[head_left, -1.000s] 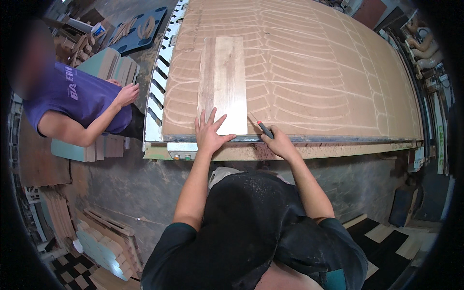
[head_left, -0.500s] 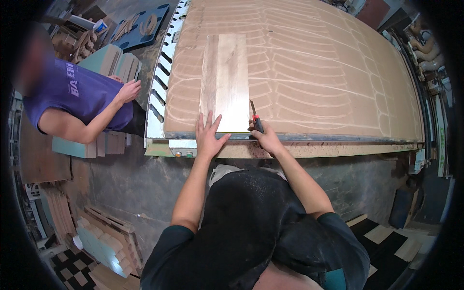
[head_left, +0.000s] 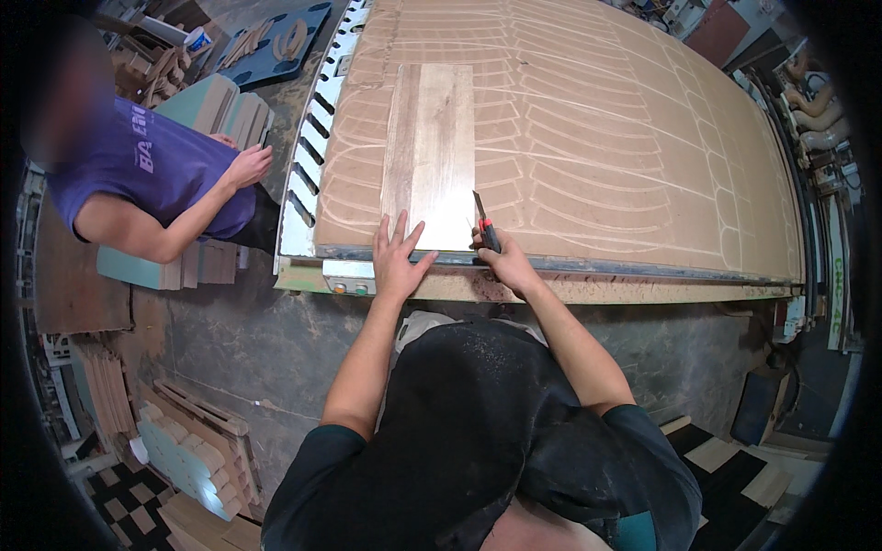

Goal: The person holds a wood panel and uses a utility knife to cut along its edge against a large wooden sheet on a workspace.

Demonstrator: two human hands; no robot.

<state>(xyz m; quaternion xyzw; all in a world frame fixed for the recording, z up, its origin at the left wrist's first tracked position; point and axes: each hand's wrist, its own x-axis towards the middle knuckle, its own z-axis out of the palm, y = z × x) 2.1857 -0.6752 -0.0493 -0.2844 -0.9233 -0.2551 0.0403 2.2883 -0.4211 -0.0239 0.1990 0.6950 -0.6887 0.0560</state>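
Note:
A long wood-grain plank [head_left: 432, 138] lies at the near left of a wide brown board-topped table [head_left: 597, 138], its near end at the table's front edge. My left hand [head_left: 399, 262] rests with spread fingers on the plank's near left corner. Beside the near right corner, my right hand [head_left: 505, 262] is closed round the dark handle of a utility knife [head_left: 490, 234] with a red part. The knife's long blade points away from me along the plank's right edge. Whether the blade touches the plank I cannot tell.
A person in a purple shirt [head_left: 170, 174] stands at the left, hands together. Behind them are stacked green-faced boards [head_left: 207, 101] and a blue pallet [head_left: 276, 46]. A small box with buttons [head_left: 349, 277] sits on the table's front. Cut boards [head_left: 188, 459] stand at the lower left.
My hands, the plank and the knife stay almost the same. The whole view has shifted slightly, with hardly any movement by the other person.

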